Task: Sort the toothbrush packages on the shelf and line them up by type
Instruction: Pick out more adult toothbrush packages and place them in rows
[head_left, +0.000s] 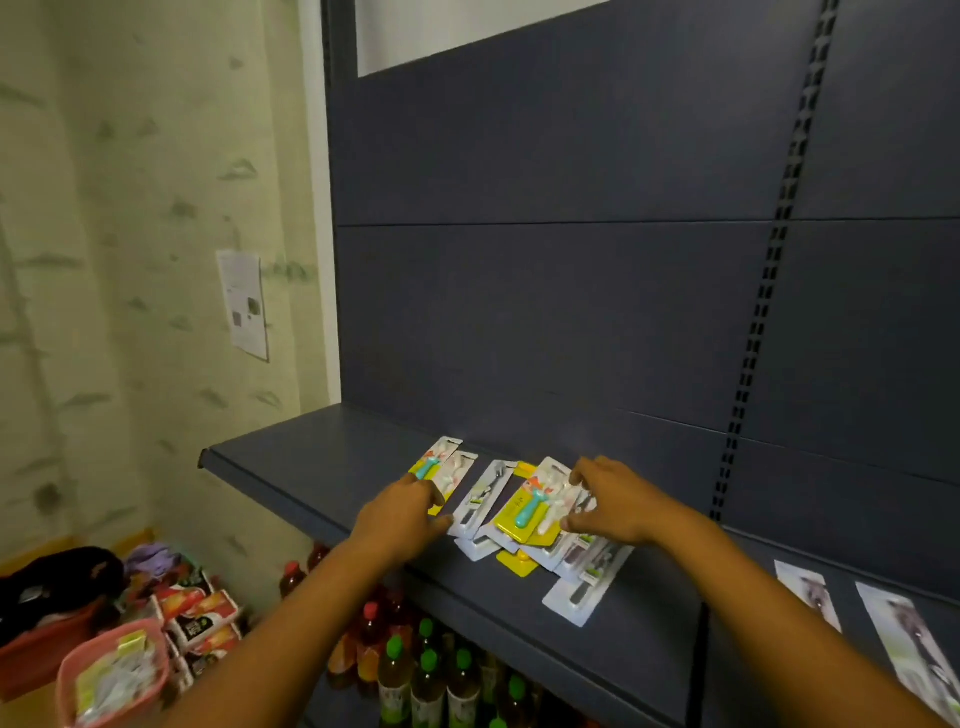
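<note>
Toothbrush packages (524, 512) heaped mid-shelf (311, 467), types mixed. Left hand (402, 517) fingers flat on yellow pack, right hand (605, 506) spread over pile, gripping nothing. Tip: slide top yellow-teal ones left first, grey ones right.

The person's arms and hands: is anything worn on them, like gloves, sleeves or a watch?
Nothing that shows. The left hand and right hand are bare, without gloves or visible rings. Both forearms are uncovered to the picture's lower edge, with no sleeve, watch or wristband in view.
</note>
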